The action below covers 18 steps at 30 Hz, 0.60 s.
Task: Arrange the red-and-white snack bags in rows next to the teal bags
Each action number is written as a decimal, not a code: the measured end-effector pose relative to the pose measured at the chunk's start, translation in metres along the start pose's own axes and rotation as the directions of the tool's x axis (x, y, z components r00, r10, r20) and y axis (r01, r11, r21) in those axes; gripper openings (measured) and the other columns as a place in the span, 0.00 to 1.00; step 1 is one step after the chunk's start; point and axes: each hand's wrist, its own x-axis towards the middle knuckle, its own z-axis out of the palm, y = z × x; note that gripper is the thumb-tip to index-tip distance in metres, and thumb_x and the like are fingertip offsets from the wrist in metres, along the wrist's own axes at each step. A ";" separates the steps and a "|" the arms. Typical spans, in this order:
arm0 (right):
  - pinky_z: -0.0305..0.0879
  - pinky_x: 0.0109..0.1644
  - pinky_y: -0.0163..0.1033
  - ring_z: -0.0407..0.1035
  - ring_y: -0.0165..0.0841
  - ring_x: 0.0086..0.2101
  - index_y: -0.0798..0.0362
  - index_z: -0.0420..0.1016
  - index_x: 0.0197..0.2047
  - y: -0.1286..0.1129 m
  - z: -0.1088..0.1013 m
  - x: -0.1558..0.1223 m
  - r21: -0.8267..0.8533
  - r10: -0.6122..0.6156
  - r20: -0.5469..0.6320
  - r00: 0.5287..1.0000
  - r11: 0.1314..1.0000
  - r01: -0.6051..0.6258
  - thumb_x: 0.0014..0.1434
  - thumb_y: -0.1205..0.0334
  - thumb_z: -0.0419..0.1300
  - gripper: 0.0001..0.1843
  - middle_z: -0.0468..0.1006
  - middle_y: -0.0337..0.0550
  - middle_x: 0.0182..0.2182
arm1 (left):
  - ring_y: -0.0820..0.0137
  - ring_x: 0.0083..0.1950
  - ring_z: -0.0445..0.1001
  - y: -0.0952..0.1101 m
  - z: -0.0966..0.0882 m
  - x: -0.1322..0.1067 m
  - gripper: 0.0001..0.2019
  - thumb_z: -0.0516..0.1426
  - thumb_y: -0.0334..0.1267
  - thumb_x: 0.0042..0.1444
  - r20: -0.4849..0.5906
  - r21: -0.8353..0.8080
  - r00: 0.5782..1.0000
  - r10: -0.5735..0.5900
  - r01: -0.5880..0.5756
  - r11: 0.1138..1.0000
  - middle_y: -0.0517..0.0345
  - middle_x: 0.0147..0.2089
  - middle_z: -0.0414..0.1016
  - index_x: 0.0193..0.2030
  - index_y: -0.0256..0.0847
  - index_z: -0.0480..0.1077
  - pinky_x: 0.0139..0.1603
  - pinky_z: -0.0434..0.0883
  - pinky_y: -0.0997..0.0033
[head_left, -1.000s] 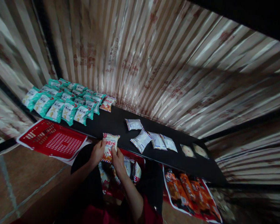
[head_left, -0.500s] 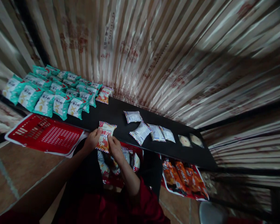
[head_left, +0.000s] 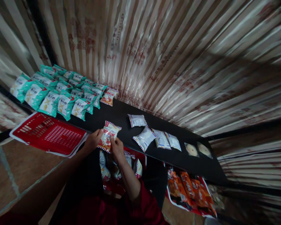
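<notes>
Between my two hands is a snack bag (head_left: 109, 132), white and orange with a striped edge and red lettering, its front turned up to me. My left hand (head_left: 93, 140) grips its left side, and my right hand (head_left: 117, 148) pinches its lower right side with the thumb on the front. The bag is held over the near edge of the black shelf (head_left: 121, 109). A similar orange and white bag (head_left: 109, 96) lies on the shelf behind it. To the right, several striped-edge bags (head_left: 144, 138) lie with their pale backs up.
Rows of teal and white snack bags (head_left: 65, 104) fill the shelf's left end. Two small clear packets with round pale contents (head_left: 191, 149) lie at the right. Below are a red basket (head_left: 49, 134), a basket of orange packs (head_left: 194, 190) and more bags (head_left: 105, 170) by my legs.
The view has shifted slightly, so the shelf and its goods appear a little farther right. Both hands still hold the same snack bag, now tilted slightly more.
</notes>
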 end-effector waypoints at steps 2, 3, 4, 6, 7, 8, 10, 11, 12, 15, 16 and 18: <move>0.65 0.33 0.36 0.69 0.34 0.30 0.55 0.76 0.36 0.001 -0.002 0.000 0.001 0.001 -0.012 1.000 1.000 -0.001 0.51 0.39 0.55 0.27 0.77 0.41 0.26 | 0.65 0.34 0.74 0.003 0.000 -0.004 0.16 0.46 0.48 0.59 0.023 0.119 0.999 0.039 -0.041 0.992 0.55 0.33 0.77 0.38 0.44 0.71 0.35 0.63 0.72; 0.65 0.33 0.36 0.70 0.34 0.30 0.55 0.76 0.36 0.002 -0.003 0.000 0.006 -0.001 -0.016 1.000 1.000 0.001 0.52 0.39 0.55 0.27 0.77 0.40 0.26 | 0.65 0.36 0.74 0.004 0.000 -0.006 0.16 0.45 0.48 0.60 0.035 0.174 0.998 0.057 -0.062 0.983 0.55 0.35 0.78 0.40 0.45 0.70 0.35 0.64 0.72; 0.65 0.33 0.36 0.70 0.34 0.30 0.55 0.76 0.36 0.002 -0.004 0.000 0.013 -0.004 -0.019 1.000 1.000 0.004 0.52 0.39 0.55 0.27 0.77 0.40 0.26 | 0.65 0.37 0.75 0.005 0.001 -0.008 0.16 0.45 0.47 0.60 0.037 0.208 0.997 0.070 -0.077 0.975 0.55 0.36 0.78 0.42 0.45 0.70 0.36 0.64 0.73; 0.65 0.33 0.36 0.70 0.34 0.30 0.55 0.76 0.36 0.000 -0.007 -0.002 0.026 -0.007 -0.012 1.000 1.000 0.007 0.51 0.39 0.55 0.26 0.78 0.40 0.27 | 0.64 0.39 0.75 0.006 0.005 -0.011 0.16 0.45 0.47 0.60 0.025 0.220 0.996 0.088 -0.091 0.971 0.54 0.38 0.78 0.44 0.45 0.70 0.36 0.64 0.73; 0.65 0.33 0.36 0.70 0.34 0.30 0.55 0.76 0.36 -0.001 -0.009 -0.004 0.030 -0.004 -0.007 1.000 1.000 0.004 0.51 0.39 0.56 0.26 0.78 0.40 0.27 | 0.64 0.38 0.75 0.006 0.008 -0.013 0.16 0.45 0.48 0.60 0.019 0.218 0.995 0.095 -0.097 0.971 0.53 0.38 0.78 0.44 0.44 0.70 0.36 0.64 0.73; 0.66 0.33 0.36 0.70 0.34 0.30 0.56 0.76 0.36 -0.002 -0.011 -0.005 0.036 0.001 -0.002 1.000 0.999 -0.001 0.51 0.39 0.56 0.26 0.78 0.41 0.27 | 0.64 0.38 0.75 0.006 0.011 -0.014 0.17 0.45 0.47 0.60 0.018 0.218 0.995 0.100 -0.101 0.971 0.53 0.38 0.78 0.44 0.44 0.70 0.35 0.64 0.73; 0.66 0.34 0.36 0.70 0.34 0.30 0.56 0.75 0.37 -0.005 -0.014 -0.007 0.056 0.018 0.007 1.000 0.998 -0.019 0.50 0.39 0.57 0.27 0.78 0.41 0.28 | 0.65 0.37 0.75 0.006 0.017 -0.015 0.18 0.44 0.47 0.61 0.022 0.239 0.994 0.105 -0.108 0.965 0.53 0.37 0.78 0.44 0.42 0.70 0.34 0.64 0.73; 0.67 0.34 0.36 0.70 0.34 0.30 0.57 0.75 0.37 -0.006 -0.016 -0.008 0.066 0.029 0.009 1.000 0.997 -0.029 0.50 0.39 0.57 0.27 0.78 0.41 0.28 | 0.65 0.37 0.75 0.007 0.019 -0.016 0.18 0.43 0.47 0.61 0.025 0.259 0.994 0.104 -0.108 0.960 0.52 0.38 0.78 0.45 0.42 0.69 0.34 0.64 0.73; 0.67 0.34 0.37 0.71 0.34 0.30 0.57 0.75 0.38 -0.006 -0.018 -0.009 0.073 0.037 0.012 0.999 0.997 -0.038 0.50 0.39 0.57 0.27 0.78 0.42 0.28 | 0.65 0.37 0.75 0.008 0.022 -0.016 0.19 0.42 0.46 0.61 0.025 0.282 0.994 0.105 -0.108 0.953 0.52 0.38 0.78 0.45 0.41 0.69 0.35 0.64 0.73; 0.67 0.35 0.37 0.72 0.35 0.31 0.56 0.75 0.38 -0.006 -0.022 -0.011 0.072 0.052 0.015 0.999 0.996 -0.053 0.50 0.39 0.57 0.28 0.79 0.42 0.29 | 0.65 0.39 0.75 0.011 0.028 -0.018 0.19 0.41 0.44 0.62 0.013 0.340 0.994 0.111 -0.109 0.934 0.51 0.40 0.78 0.46 0.41 0.69 0.37 0.64 0.73; 0.67 0.34 0.37 0.72 0.35 0.32 0.56 0.75 0.38 -0.006 -0.023 -0.011 0.076 0.054 0.019 0.998 0.996 -0.056 0.50 0.39 0.57 0.28 0.79 0.42 0.29 | 0.65 0.39 0.75 0.012 0.029 -0.018 0.18 0.41 0.44 0.62 0.010 0.352 0.994 0.110 -0.106 0.930 0.51 0.40 0.78 0.45 0.41 0.69 0.37 0.64 0.73; 0.68 0.34 0.37 0.72 0.35 0.31 0.56 0.74 0.39 -0.008 -0.024 -0.013 0.120 0.058 0.044 0.997 0.991 -0.063 0.50 0.39 0.58 0.27 0.79 0.43 0.31 | 0.65 0.38 0.75 0.013 0.029 -0.019 0.18 0.41 0.44 0.62 0.004 0.368 0.995 0.096 -0.090 0.925 0.52 0.38 0.78 0.45 0.42 0.69 0.35 0.63 0.73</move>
